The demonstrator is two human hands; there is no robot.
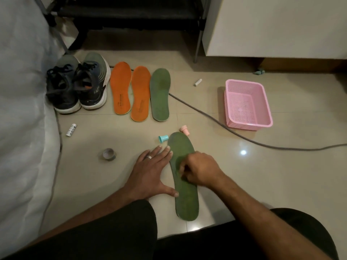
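Your spread left hand (150,171), thumb down, pins the green insole (186,202); your right hand (199,170) curls on it, grip unclear: press evenly

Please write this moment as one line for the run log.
stage: working on green insole | left grip: flat on floor, thumb touching insole edge | right grip: fingers curled on insole, hold unclear

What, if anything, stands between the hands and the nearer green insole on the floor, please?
Nothing visible does. The right hand rests on the nearer green insole, fingers curled against its top; the left hand lies flat on the floor beside it, thumb touching its edge.
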